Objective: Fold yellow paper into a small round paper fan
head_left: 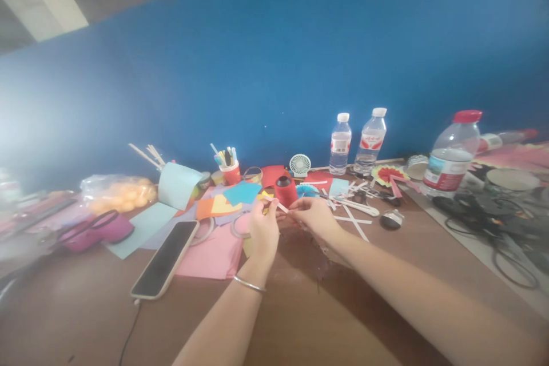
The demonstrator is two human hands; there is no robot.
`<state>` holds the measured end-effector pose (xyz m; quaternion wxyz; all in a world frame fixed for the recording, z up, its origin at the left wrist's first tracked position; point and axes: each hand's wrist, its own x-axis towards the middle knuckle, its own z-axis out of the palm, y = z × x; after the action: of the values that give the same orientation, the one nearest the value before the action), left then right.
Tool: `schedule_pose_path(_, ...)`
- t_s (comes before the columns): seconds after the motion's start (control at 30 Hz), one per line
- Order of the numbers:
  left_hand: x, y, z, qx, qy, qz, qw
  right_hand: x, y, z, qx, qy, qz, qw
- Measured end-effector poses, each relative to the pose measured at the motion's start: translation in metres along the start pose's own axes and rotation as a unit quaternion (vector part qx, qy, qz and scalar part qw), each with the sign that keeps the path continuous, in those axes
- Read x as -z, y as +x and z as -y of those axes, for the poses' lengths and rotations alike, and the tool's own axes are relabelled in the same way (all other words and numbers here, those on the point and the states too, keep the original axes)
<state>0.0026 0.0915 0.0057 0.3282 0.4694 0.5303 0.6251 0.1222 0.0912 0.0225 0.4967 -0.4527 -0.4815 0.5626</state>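
Both my hands meet over the middle of the brown table [300,320]. My left hand [263,230], with a thin bangle on the wrist, pinches one end of a small white paper strip [281,206]. My right hand [314,214] pinches the strip's other end, fingers closed. Just behind the hands stands a red cylinder with a dark top [285,190]. Coloured paper sheets [214,251] in pink, orange, yellow and blue lie to the left of my hands.
A phone [165,259] on a cable lies at left, beside pink scissors [92,230]. A red pen cup [231,171], a small white fan [299,164], three water bottles [340,144] [369,140] [451,154], white paper strips [355,214] and black cables [493,223] stand before a blue wall.
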Motion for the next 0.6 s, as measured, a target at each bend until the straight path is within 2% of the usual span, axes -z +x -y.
schedule_pose_path(0.27, -0.0003, 0.0042, 0.0047, 0.007, -0.054, -0.015, 0.998, 0.0030, -0.0030, 0.0054, 0.008, -0.090, -0.036, 0.995)
schedule_pose_path(0.6, 0.0027, 0.0060, 0.0017, 0.003, -0.082, -0.036, 0.996, 0.0031, 0.0011, -0.0001, 0.024, 0.018, 0.004, 1.000)
